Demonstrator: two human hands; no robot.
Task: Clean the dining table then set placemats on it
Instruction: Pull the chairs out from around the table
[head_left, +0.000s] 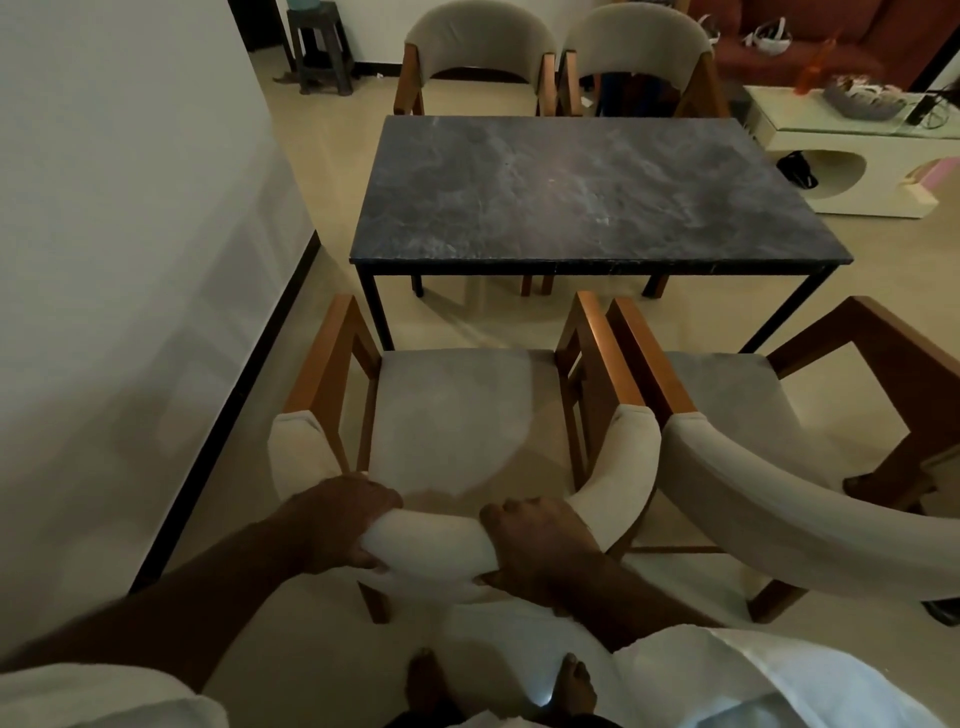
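Observation:
A dark grey marble dining table (587, 192) on thin black legs stands ahead of me with nothing on its top. Between me and the table is a wooden chair with a cream seat (457, 415) and a curved cream backrest (431, 540). My left hand (348, 514) grips the backrest left of its middle, fingers curled over the top. My right hand (535, 545) grips the same backrest just to the right. No cloth or placemat is in view.
A second cream chair (753, 493) stands close on the right, its arm touching the first. Two more chairs (478, 47) sit behind the table. A white wall (130, 234) runs along the left. A low cream side table (857, 156) is at the far right.

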